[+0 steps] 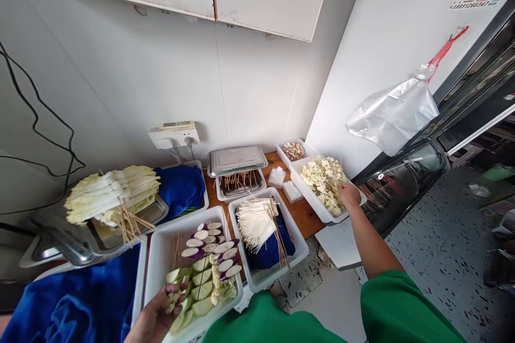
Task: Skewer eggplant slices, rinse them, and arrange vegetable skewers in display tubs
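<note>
You're mid-grab: left hand at 7 o'clock curls around the veggie skewers in the white tray, right hand at 2 o'clock fisted over the cauliflower skewers, hold unclear, so lift level.

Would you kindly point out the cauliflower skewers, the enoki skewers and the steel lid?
cauliflower skewers [322,181], head view, middle of the heap
enoki skewers [255,221], head view, white stems
steel lid [236,159], head view, flat top

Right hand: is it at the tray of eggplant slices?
No, the right hand reaches into the cauliflower tray at the far right.
</note>
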`<state>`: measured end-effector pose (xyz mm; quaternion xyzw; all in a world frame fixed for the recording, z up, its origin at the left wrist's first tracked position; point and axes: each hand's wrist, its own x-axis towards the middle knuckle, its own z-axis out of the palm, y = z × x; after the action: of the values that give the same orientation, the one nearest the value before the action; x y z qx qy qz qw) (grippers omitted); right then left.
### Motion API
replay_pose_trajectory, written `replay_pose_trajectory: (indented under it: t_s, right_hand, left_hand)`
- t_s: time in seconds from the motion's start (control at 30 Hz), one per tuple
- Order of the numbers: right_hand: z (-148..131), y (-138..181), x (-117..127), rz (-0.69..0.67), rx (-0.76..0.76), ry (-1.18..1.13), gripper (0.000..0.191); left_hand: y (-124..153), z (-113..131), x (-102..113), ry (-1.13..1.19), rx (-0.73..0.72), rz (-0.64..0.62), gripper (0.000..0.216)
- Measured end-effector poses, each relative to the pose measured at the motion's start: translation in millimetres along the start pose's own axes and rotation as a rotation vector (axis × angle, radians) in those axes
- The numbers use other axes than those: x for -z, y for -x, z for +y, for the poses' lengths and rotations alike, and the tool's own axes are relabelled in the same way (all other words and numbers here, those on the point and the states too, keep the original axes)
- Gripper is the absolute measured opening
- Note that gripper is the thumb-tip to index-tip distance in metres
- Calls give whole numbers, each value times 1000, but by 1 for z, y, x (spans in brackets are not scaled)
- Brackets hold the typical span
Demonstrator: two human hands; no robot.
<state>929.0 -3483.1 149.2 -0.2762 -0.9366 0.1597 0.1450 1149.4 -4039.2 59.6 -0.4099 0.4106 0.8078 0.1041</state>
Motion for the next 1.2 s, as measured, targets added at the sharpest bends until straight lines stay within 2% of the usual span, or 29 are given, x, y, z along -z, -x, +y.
replay_pose_trajectory:
  t_s: [0.1,0.17,0.27,0.3,0.33,0.37,0.43,0.5,0.53,0.6,0.7,0.83,0.97,1.1,1.2]
  right_hand:
    - [1,0,16,-8,70,36,28]
    - [-7,6,27,72,145,53,29]
    - [-41,37,25,315,427,-47,33]
    - [-57,54,17,328,566,-128,32]
    - [-75,74,6,261,717,-219,30]
    - [-92,98,-7,111,865,-296,28]
    - [-123,148,-37,-304,1152,-372,24]
    - [-148,194,-69,-640,1338,-340,25]
    - [-158,211,-85,-740,1384,-299,26]
    - [-174,234,-113,-818,1437,-196,34]
    - [-194,242,-143,-819,1520,-25,51]
    - [-212,236,-161,-769,1690,96,36]
    - [-220,228,-165,-688,1853,51,30]
    - [-221,218,-170,-760,1902,-100,29]
    - [-218,210,-173,-809,1910,-192,25]
  left_hand:
    - [-4,-5,6,-56,-37,10,23]
    - [-3,-8,8,-89,-83,24,23]
    - [4,-13,8,-124,-157,16,18]
    - [6,-15,7,-132,-167,5,17]
    - [7,-16,6,-131,-168,-10,16]
    - [6,-17,6,-132,-163,-29,16]
    - [3,-19,3,-206,-229,-39,19]
    - [-1,-21,-1,-423,-299,-29,25]
    - [-3,-22,-5,-556,-320,-19,27]
    - [-7,-25,-14,-797,-329,0,26]
    - [-11,-35,-31,-1042,-330,36,23]
    - [-14,-50,-46,-1264,-375,75,31]
    - [-22,-45,-43,-1251,-339,76,33]
    - [-40,-26,-41,-1147,-327,30,34]
    - [-55,-14,-51,-1188,-371,-5,38]
